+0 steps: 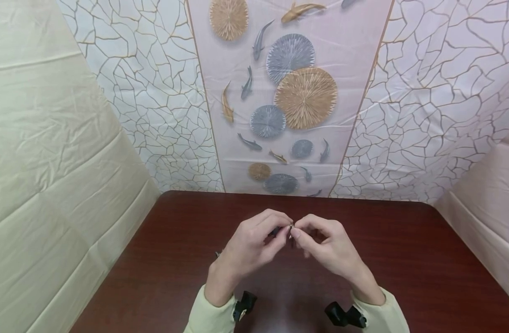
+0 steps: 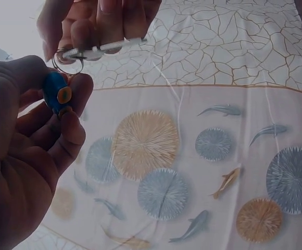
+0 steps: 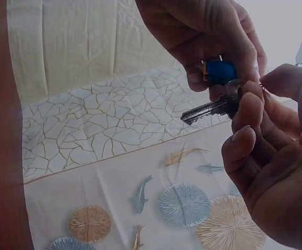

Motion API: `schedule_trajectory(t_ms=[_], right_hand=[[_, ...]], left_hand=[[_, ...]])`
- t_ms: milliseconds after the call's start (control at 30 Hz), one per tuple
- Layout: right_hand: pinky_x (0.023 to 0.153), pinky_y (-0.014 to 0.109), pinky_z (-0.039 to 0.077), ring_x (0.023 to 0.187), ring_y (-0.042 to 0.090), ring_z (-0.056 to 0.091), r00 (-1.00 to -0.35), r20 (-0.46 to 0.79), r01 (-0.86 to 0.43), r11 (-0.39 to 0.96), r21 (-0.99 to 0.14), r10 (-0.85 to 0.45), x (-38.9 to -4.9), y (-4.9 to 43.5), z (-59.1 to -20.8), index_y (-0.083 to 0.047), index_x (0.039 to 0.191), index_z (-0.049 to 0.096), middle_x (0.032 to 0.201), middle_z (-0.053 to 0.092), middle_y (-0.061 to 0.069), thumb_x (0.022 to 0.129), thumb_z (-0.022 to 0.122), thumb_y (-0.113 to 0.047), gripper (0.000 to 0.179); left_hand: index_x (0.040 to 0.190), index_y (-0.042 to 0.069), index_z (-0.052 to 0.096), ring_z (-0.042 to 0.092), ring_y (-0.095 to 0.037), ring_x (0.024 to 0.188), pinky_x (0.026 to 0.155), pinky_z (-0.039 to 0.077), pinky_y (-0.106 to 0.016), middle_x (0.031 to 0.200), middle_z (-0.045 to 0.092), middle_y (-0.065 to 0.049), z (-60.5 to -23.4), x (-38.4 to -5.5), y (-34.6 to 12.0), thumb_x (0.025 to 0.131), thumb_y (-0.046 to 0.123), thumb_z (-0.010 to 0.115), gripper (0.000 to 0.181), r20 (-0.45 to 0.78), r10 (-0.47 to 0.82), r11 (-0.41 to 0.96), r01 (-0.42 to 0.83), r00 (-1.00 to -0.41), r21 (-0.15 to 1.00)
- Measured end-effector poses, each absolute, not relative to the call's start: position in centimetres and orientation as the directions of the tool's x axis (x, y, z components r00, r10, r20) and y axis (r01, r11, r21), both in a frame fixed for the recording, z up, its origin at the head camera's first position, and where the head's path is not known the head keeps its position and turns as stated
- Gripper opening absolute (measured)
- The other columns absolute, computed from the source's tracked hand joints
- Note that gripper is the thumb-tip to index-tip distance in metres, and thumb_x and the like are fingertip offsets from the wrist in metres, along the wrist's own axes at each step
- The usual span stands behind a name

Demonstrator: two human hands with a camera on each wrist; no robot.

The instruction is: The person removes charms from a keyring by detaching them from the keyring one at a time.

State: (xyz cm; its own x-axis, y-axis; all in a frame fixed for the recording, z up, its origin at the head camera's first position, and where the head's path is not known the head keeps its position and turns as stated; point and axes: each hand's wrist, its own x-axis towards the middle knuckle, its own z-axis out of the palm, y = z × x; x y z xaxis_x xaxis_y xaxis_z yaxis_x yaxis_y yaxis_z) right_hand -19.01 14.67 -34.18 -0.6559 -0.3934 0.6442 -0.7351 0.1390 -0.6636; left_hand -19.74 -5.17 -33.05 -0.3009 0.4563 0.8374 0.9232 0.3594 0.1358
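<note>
Both hands meet fingertip to fingertip above the table. My left hand [image 1: 254,243] pinches a small blue fob [image 2: 52,89] with an orange-yellow end between thumb and fingers. A thin metal key ring [image 2: 82,66] runs between the fob and my right hand [image 1: 331,245], whose thumb and fingertips pinch it. From the ring a silver key [image 3: 205,110] sticks out beside the right fingers, its toothed blade pointing away from the hand in the right wrist view. Fingers hide part of the ring, and in the head view most of the fob and key.
A dark red-brown table [image 1: 188,222] lies under the hands. Behind it hangs a cloth [image 1: 246,180] with fish, round leaf shapes and gold crackle lines. Pale cream cloth [image 1: 71,185] covers the left side, with similar cloth [image 1: 483,194] on the right. Black wrist mounts [image 1: 339,314] sit at the sleeves.
</note>
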Motion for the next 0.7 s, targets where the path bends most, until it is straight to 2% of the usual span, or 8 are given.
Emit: schedule_trajectory(t_ms=[367,567,700], right_hand=[[0.044,0.018,0.042,0.048,0.008,0.049,-0.630,0.657,-0.755,0.130,-0.642,-0.414,-19.02,14.88,-34.21,-0.011,0.093,0.063,0.065,0.055,-0.002,0.086,0.062,0.012,0.025],[0.043,0.018,0.042,0.046,0.011,0.050,-0.636,0.646,-0.746,0.125,-0.654,-0.422,-19.10,14.92,-34.26,-0.012,0.086,0.063,0.063,0.057,0.001,0.088,0.060,0.011,0.023],[0.043,0.019,0.042,0.045,0.012,0.050,-0.639,0.648,-0.744,0.120,-0.657,-0.415,-19.05,14.94,-34.23,-0.012,0.090,0.062,0.064,0.057,0.000,0.088,0.060,0.012,0.024]], left_hand=[[0.097,0.005,0.067,0.067,-0.009,0.091,0.083,0.052,-0.014,0.100,0.069,-0.003,-33.01,-19.69,-5.15,0.087,-0.002,0.064,0.012,0.845,0.446,0.352,0.926,-0.295,0.137],[0.097,0.004,0.067,0.067,-0.010,0.091,0.084,0.052,-0.015,0.098,0.070,-0.003,-33.00,-19.71,-5.01,0.088,0.000,0.064,0.011,0.844,0.464,0.329,0.937,-0.270,0.119],[0.098,0.004,0.067,0.067,-0.011,0.093,0.085,0.052,-0.015,0.099,0.070,-0.004,-32.92,-19.63,-4.99,0.088,0.000,0.064,0.011,0.843,0.469,0.335,0.936,-0.263,0.106]])
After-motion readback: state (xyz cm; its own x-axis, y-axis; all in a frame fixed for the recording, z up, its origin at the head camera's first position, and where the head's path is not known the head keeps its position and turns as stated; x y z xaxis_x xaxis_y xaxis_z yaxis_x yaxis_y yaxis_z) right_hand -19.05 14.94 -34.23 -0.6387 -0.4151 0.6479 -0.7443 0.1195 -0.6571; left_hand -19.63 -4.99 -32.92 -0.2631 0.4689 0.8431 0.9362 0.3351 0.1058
